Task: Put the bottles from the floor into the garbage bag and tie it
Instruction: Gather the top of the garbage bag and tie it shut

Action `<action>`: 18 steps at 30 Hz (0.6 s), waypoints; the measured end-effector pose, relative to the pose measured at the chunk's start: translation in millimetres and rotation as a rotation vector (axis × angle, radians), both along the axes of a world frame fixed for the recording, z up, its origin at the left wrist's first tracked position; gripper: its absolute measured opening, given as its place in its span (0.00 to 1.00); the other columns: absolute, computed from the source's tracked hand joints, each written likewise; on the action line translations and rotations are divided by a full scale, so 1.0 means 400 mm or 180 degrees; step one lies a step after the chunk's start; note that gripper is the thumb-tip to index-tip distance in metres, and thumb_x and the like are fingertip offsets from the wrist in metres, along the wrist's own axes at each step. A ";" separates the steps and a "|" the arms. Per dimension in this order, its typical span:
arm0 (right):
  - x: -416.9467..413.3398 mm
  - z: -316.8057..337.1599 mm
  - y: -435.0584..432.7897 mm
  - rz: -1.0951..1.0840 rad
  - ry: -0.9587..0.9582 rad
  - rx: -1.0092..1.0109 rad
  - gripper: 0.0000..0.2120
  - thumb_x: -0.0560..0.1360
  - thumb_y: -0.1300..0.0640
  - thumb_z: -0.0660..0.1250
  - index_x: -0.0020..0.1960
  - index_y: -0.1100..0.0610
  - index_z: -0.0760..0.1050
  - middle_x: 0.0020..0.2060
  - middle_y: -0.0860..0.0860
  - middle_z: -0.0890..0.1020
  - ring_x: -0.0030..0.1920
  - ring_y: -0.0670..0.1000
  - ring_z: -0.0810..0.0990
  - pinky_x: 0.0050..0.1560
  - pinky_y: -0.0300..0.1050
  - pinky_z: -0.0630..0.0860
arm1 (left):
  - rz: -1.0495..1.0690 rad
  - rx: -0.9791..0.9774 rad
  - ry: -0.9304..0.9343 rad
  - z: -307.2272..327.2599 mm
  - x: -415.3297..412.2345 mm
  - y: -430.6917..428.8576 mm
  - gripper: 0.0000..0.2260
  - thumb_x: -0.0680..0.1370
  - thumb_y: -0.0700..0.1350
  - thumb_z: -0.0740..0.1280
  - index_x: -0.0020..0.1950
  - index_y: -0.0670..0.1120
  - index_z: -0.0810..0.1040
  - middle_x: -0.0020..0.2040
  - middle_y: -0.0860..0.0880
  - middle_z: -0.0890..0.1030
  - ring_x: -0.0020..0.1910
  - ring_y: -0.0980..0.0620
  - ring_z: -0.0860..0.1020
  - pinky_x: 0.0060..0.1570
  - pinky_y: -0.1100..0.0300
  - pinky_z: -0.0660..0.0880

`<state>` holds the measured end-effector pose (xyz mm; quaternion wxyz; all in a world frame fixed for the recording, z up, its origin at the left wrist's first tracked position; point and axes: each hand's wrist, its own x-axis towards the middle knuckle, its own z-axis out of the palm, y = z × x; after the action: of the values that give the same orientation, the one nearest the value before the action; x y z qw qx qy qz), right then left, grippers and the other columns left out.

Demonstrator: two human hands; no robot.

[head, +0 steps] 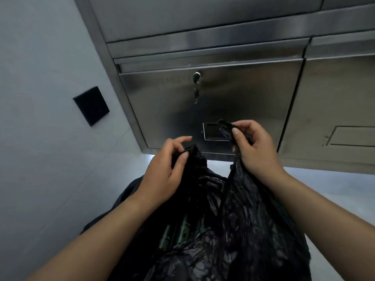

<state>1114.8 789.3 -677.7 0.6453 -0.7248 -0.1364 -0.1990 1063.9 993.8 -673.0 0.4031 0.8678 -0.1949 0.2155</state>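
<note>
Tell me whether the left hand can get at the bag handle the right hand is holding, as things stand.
Probably yes. The left hand pinches its own handle of the garbage bag, and the right hand holds the other handle raised just across the open mouth. Nothing sits between them, but the left hand is already occupied.

place: commercial kitchen | cue: stainless steel cabinet point(211, 102), keyed lock point(196, 76), tiled wall point(40, 78)
</note>
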 end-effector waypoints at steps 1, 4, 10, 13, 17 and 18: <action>0.019 0.040 0.001 0.0006 -0.0041 -0.0015 0.10 0.77 0.60 0.63 0.45 0.45 0.73 0.40 0.44 0.80 0.39 0.40 0.78 0.45 0.37 0.73 | -0.0003 -0.0114 0.0032 0.022 0.004 -0.008 0.07 0.79 0.46 0.59 0.44 0.57 0.64 0.55 0.64 0.79 0.43 0.68 0.77 0.40 0.73 0.69; 0.075 0.140 0.031 0.0066 0.0041 -0.0123 0.07 0.77 0.62 0.63 0.44 0.50 0.73 0.40 0.49 0.80 0.35 0.44 0.76 0.45 0.44 0.74 | 0.0216 -0.0497 0.0105 0.046 0.017 -0.019 0.05 0.79 0.48 0.61 0.44 0.54 0.67 0.36 0.63 0.76 0.34 0.60 0.72 0.36 0.66 0.68; 0.029 0.056 0.116 0.0412 0.0173 0.0350 0.08 0.77 0.64 0.63 0.43 0.52 0.74 0.33 0.47 0.78 0.29 0.41 0.75 0.36 0.40 0.74 | 0.0580 -0.1232 0.0272 -0.078 -0.028 0.047 0.05 0.77 0.48 0.64 0.42 0.55 0.70 0.35 0.58 0.75 0.35 0.59 0.74 0.37 0.66 0.70; -0.030 -0.050 0.134 0.0842 0.0394 -0.0120 0.08 0.76 0.63 0.64 0.43 0.50 0.76 0.38 0.48 0.81 0.38 0.42 0.79 0.45 0.41 0.75 | 0.0517 -0.1236 0.0501 -0.128 -0.063 0.093 0.04 0.75 0.49 0.65 0.41 0.57 0.71 0.36 0.58 0.78 0.37 0.60 0.76 0.39 0.69 0.72; -0.079 -0.111 0.151 0.0966 0.0630 -0.0405 0.07 0.76 0.59 0.66 0.44 0.48 0.77 0.42 0.46 0.83 0.45 0.46 0.81 0.51 0.45 0.76 | 0.0401 -0.1227 0.0665 -0.133 -0.097 0.111 0.03 0.73 0.50 0.66 0.41 0.58 0.73 0.42 0.56 0.81 0.45 0.58 0.81 0.46 0.67 0.75; -0.084 -0.115 0.160 0.0957 0.0647 -0.0413 0.06 0.76 0.59 0.66 0.44 0.48 0.77 0.43 0.46 0.83 0.45 0.45 0.81 0.50 0.43 0.76 | 0.0369 -0.1206 0.0666 -0.130 -0.098 0.110 0.03 0.73 0.51 0.67 0.42 0.57 0.73 0.43 0.55 0.81 0.46 0.57 0.81 0.47 0.66 0.75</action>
<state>1081.3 853.4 -723.5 0.6301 -0.7527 -0.1898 -0.0169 1024.9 1037.9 -724.8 0.5639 0.8039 -0.0579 0.1799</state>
